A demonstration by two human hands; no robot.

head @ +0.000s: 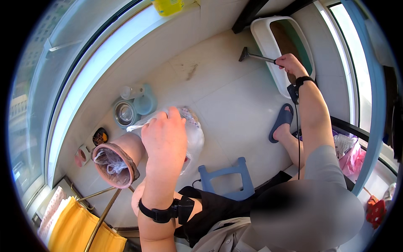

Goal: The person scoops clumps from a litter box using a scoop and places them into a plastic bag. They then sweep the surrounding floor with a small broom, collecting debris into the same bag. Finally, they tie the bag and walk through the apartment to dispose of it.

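Note:
In my right hand [291,64] is the handle of a metal scoop or scraper [259,57]; its dark head hangs over the tiled floor beside a litter tray. That tray [266,41] has a white rim, a green inside and brown litter. My left hand [165,130] grips the top of a whitish translucent plastic bag [195,138], though the back of the hand hides the fingertips. The bag rests on the floor and has patterned stuff in its far end. Just left of it, a pink waste bin [130,146] with a dark liner holds crumpled clear plastic.
A blue plastic stool [226,181] stands close to my legs. Pet bowls with a bottle [135,102] sit near the window wall. A brown smear [191,71] marks the floor. Yellow cloth [85,231] hangs on a rack; pink bags [351,157] lie at right.

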